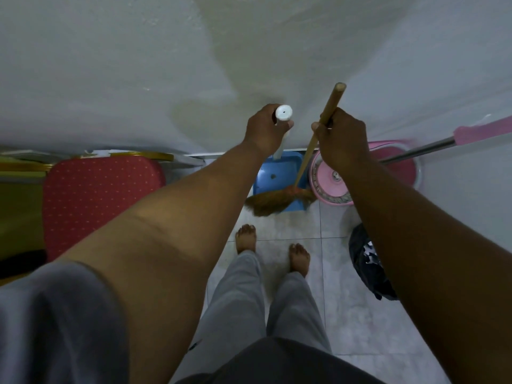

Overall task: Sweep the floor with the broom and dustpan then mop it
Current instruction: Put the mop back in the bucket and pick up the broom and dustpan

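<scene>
Feet: two, bare, left (pixel 246 238) and right (pixel 299 257), below loose grey trouser legs.
Floor (pixel 346 314): pale square tiles with thin grout lines, glossy.
Bag (pixel 365 261): one, black and crumpled, on the tiles to the right of the feet.
Chair (pixel 97 200): one, on the left; a red padded cushion with small pale dots, on a gold metal frame.
Broom (pixel 277 200): one; a round wooden stick and a fan of brown fibre bristles, which lie across the front lip of the dustpan.
Dustpan (pixel 277 170): one, blue plastic, rectangular, on the floor by the wall foot, with a dark speck inside and an upright white handle with a round cap.
Left hand (pixel 264 128): fingers (pixel 289 123) wrapped round the top of the dustpan handle.
Right hand (pixel 342 137): fingers (pixel 317 127) clenched round the broom stick, below its tip.
Mop bucket (pixel 329 184): one, pink plastic, round spinner basket, just right of the dustpan.
Mop (pixel 421 151): one; a shiny metal shaft with a pink grip, slanting up and right from the bucket.
Wall (pixel 138 65): off-white, with a faint stain.
</scene>
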{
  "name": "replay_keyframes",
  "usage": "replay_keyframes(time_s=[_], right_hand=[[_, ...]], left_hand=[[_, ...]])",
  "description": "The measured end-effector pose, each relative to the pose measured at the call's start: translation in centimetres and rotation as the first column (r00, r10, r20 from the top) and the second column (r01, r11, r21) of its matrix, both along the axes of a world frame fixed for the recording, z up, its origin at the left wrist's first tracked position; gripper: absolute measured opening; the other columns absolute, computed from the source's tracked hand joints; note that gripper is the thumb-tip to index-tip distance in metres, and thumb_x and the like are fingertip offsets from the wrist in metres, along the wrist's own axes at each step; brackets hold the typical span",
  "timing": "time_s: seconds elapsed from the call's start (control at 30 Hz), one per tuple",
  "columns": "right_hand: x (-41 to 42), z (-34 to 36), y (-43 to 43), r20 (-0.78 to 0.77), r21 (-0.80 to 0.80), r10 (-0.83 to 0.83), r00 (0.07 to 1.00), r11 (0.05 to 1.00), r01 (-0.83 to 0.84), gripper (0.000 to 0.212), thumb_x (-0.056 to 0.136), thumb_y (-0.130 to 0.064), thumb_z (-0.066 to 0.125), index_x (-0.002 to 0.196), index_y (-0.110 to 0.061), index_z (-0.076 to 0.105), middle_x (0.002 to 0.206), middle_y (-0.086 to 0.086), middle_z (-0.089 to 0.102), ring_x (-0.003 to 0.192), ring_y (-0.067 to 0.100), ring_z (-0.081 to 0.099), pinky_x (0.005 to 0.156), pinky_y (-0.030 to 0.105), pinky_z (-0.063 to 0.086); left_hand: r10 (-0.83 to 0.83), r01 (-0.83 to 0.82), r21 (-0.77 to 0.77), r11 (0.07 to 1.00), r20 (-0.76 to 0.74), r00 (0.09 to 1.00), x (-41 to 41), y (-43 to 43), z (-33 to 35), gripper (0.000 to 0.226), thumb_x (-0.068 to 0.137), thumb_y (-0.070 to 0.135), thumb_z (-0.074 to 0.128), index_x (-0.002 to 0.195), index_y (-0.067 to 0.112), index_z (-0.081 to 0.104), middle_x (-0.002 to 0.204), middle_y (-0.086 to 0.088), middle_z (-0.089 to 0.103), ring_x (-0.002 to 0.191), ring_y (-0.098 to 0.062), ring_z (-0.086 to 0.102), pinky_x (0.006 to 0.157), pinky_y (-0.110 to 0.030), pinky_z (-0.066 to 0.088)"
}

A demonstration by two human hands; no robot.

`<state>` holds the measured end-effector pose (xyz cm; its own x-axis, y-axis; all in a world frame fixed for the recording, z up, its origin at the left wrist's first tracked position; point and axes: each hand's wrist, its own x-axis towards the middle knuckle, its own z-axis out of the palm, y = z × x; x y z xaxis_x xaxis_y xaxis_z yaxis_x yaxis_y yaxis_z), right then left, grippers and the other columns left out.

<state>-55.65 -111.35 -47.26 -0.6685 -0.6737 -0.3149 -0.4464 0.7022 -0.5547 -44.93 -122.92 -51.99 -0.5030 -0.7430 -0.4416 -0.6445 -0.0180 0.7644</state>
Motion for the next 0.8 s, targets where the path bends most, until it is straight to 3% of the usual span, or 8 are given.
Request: replay_keyframes(time_s=[0.23, 0.37, 0.53, 0.67, 0.8], right_hand=[[-0.2, -0.9, -0.4, 0.065, 0.052, -0.042, 0.997, 0.998, 0.039, 0.035, 0.096, -0.031, 0.058, 0.123, -0.009, 0.054, 0.114, 0.011, 0.065, 0.097, 0.024, 0.065, 0.079, 0.029, 0.051], [0.1, -0.9, 0.0, 0.105, 0.058, -0.060, 0.993, 0.997, 0.055, 0.044, 0.097, -0.031, 0.057, 0.133, -0.007, 0.049, 0.128, 0.014, 0.061, 0.107, 0.027, 0.064, 0.080, 0.025, 0.045], [1.0, -0.4, 1.1, 0.121, 0.078, -0.030, 0.992, 0.997, 0.021, 0.038, 0.098, -0.030, 0.055, 0.128, -0.007, 0.054, 0.122, 0.011, 0.065, 0.105, 0.026, 0.065, 0.080, 0.018, 0.041], [1.9, 1.4, 1.9, 0.101, 0.099, -0.023, 0.995, 0.995, 0.013, 0.042, 0.098, -0.031, 0.054, 0.131, -0.005, 0.053, 0.125, 0.015, 0.063, 0.112, 0.029, 0.061, 0.090, 0.026, 0.045], [2.7, 4.1, 2.5, 0.062, 0.064, -0.024, 0.998, 0.998, 0.020, 0.037, 0.098, -0.030, 0.054, 0.126, -0.006, 0.056, 0.116, 0.015, 0.066, 0.104, 0.030, 0.063, 0.084, 0.026, 0.045]], left_hand=[[-0.165, 0.164, 0.031, 0.986, 0.067, 0.984, 0.0, 0.3, 0.2, 0.056, 0.096, 0.031, 0.062, 0.145, 0.014, 0.042, 0.137, -0.008, 0.055, 0.124, -0.023, 0.052, 0.101, -0.028, 0.041], [-0.171, 0.166, 0.051, 0.985, 0.130, 0.977, 0.3, 0.3, 0.0, 0.062, 0.094, 0.034, 0.063, 0.146, 0.014, 0.037, 0.141, -0.009, 0.052, 0.127, -0.026, 0.051, 0.101, -0.032, 0.042], [-0.197, 0.184, 0.099, 0.978, 0.149, 0.969, 1.3, 0.9, 0.3, 0.063, 0.094, 0.037, 0.063, 0.147, 0.015, 0.037, 0.147, -0.009, 0.048, 0.131, -0.028, 0.048, 0.095, -0.027, 0.035], [-0.224, 0.215, 0.066, 0.974, 0.164, 0.961, 2.1, 1.7, 1.7, 0.061, 0.094, 0.042, 0.061, 0.145, 0.015, 0.039, 0.146, -0.010, 0.049, 0.130, -0.030, 0.049, 0.092, -0.027, 0.034], [-0.235, 0.235, 0.019, 0.972, 0.170, 0.957, 3.1, 2.4, 4.4, 0.062, 0.095, 0.045, 0.059, 0.145, 0.014, 0.039, 0.145, -0.011, 0.050, 0.129, -0.030, 0.050, 0.088, -0.024, 0.031]])
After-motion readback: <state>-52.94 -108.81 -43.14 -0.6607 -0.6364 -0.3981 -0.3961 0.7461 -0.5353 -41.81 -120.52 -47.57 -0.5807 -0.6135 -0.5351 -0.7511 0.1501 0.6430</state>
